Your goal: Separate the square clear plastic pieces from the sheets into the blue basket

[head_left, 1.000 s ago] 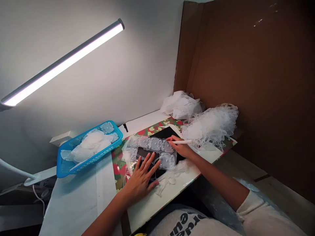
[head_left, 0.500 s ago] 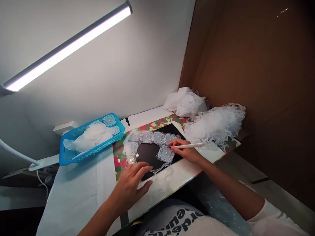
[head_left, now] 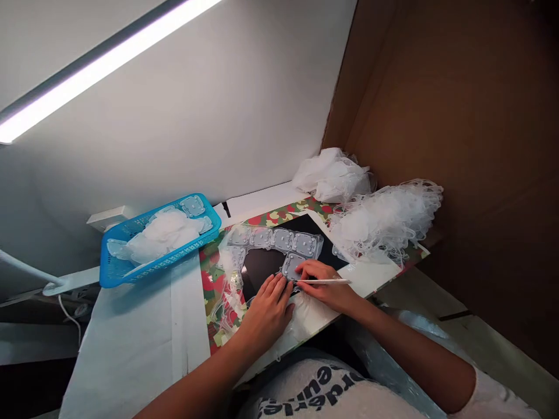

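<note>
A translucent silicone sheet of square moulded pads (head_left: pixel 279 240) lies over a black mat (head_left: pixel 266 267) on a board with a red and green pattern. My right hand (head_left: pixel 325 288) is closed on a thin white stick tool (head_left: pixel 325 281) whose tip rests at the nearest pad (head_left: pixel 292 265). My left hand (head_left: pixel 264 311) lies flat with fingers stretched out on the mat, its fingertips against that same pad beside my right hand.
A blue basket (head_left: pixel 126 273) of separated clear pads stands at the left on white paper. Heaps of white trimmings (head_left: pixel 384 218) and a white bundle (head_left: pixel 334 174) lie at the right against a brown cardboard wall. A lit lamp bar (head_left: pixel 100 61) hangs overhead.
My left hand moved up from the board's front edge onto the mat beside the right hand. My right hand shifted down towards me with the stick. The view tilted slightly.
</note>
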`<state>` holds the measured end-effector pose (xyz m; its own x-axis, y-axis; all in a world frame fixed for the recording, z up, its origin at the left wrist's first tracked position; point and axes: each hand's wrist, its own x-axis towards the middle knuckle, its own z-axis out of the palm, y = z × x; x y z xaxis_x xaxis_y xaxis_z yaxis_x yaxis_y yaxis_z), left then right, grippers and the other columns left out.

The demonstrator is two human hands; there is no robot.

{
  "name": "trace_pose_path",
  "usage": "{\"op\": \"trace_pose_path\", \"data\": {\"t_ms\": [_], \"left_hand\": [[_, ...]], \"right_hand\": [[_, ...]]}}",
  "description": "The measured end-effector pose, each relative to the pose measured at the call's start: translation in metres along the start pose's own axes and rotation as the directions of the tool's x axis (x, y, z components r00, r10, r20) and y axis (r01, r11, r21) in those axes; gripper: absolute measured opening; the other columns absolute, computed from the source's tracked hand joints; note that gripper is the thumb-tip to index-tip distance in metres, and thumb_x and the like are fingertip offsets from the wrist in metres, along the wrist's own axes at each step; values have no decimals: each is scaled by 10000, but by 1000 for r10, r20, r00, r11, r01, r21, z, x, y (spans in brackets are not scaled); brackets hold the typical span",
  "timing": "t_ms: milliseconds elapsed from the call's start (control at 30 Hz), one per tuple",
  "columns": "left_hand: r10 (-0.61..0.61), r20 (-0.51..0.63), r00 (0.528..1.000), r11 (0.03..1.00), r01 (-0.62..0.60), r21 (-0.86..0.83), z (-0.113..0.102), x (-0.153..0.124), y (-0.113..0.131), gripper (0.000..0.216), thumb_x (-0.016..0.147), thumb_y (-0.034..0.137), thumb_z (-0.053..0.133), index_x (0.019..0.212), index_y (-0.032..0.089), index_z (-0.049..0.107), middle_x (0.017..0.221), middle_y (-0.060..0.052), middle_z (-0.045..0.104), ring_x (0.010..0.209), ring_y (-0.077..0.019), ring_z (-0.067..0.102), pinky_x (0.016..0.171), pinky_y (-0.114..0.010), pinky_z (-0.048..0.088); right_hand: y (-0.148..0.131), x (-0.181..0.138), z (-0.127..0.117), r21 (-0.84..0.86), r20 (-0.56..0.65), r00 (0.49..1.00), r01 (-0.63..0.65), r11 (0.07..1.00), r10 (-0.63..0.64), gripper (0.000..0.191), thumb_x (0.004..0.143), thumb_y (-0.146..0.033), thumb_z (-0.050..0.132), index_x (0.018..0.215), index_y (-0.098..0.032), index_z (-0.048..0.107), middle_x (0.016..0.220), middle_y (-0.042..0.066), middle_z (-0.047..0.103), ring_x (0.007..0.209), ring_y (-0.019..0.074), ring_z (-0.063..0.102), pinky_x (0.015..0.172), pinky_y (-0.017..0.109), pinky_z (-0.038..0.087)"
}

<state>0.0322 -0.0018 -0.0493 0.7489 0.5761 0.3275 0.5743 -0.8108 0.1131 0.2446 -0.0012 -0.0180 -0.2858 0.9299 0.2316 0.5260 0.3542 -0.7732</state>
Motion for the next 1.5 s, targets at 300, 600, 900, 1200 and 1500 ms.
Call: {"op": "trace_pose_path", "data": {"t_ms": [300, 600, 900, 1200, 1500], "left_hand": [[-2, 0, 1000, 997, 2, -73, 7, 2, -1, 419, 911, 198, 462, 1319, 126, 523, 1249, -153, 621, 1331, -296, 470, 1115, -502, 391], [-10, 49, 999, 995, 15, -96, 7, 2, -1, 457, 864, 178, 501, 1311, 86, 518, 1291, -178, 602, 1357, -307, 438, 1144, -490, 350], [-1, 47, 999, 996, 5, -94, 8, 0, -1, 484, 845, 146, 501, 1322, 63, 506, 1319, -198, 585, 1375, -316, 414, 1136, -500, 362], [-16, 32, 999, 995, 19, -94, 9, -1, -2, 465, 851, 146, 500, 1309, 67, 532, 1328, -172, 589, 1361, -302, 435, 1145, -479, 355], [-17, 90, 996, 990, 29, -137, 1, 1, -4, 493, 824, 120, 492, 1314, 92, 524, 1315, -160, 589, 1358, -297, 434, 1154, -474, 335]], "right_hand": [[0, 1, 6, -206, 78, 995, 79, 975, -64, 113, 887, -134, 543, 816, -221, 563, 1009, 56, 664, 947, 219, 603, 864, 379, 480], [9, -4, 15, -411, 161, 957, 289, 865, -243, 216, 957, -139, 456, 1075, -188, 630, 1115, 119, 679, 1090, 276, 600, 958, 448, 479], [-1, 2, -4, -87, -6, 1000, -12, 996, 12, 94, 920, -227, 555, 844, -235, 610, 948, 42, 699, 932, 207, 658, 813, 327, 516], [7, -9, 19, -419, 54, 959, 273, 866, -277, 123, 944, -140, 503, 915, -190, 612, 1101, 97, 681, 1052, 233, 620, 944, 425, 515], [20, 14, -25, -399, -324, 919, 81, 913, -223, 206, 955, -188, 454, 992, -200, 656, 1034, 82, 733, 927, 209, 689, 822, 334, 552]]}}
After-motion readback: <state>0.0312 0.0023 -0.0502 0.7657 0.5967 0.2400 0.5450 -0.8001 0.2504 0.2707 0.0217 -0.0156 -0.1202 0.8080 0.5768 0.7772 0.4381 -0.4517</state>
